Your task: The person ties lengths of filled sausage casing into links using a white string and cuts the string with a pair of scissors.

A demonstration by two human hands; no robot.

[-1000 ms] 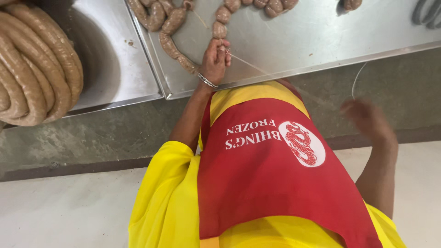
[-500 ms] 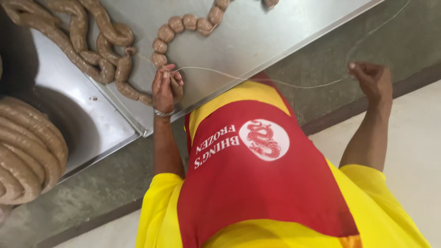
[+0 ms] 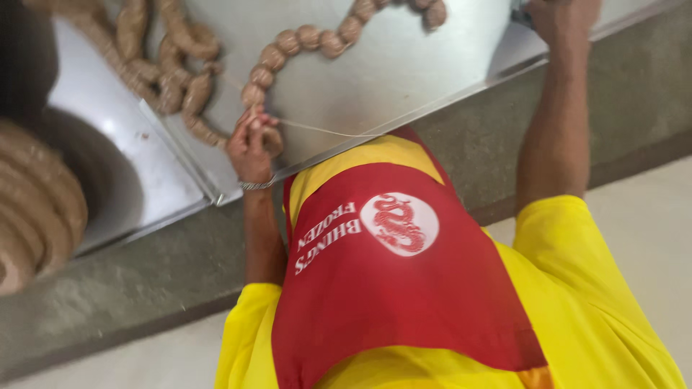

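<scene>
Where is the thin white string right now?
The thin white string runs from the left hand rightward across the steel table, beside the beaded sausage chain.

The sausage links [image 3: 303, 39] are tan-brown on a silver-grey metal tray [image 3: 404, 86], with a pale cream string [image 3: 324, 130] near them. Nearer, the apron [image 3: 404, 288] is red with a white round emblem over a yellow shirt [image 3: 605, 302].

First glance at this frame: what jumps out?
The red and yellow apron fills the lower middle. Above it, a chain of tied brown sausage links curves across the steel tray, with the left hand pinching its near end, where a thin string runs off to the right. The right hand is raised at the top edge; thick uncut sausage coils lie far left, blurred.
</scene>
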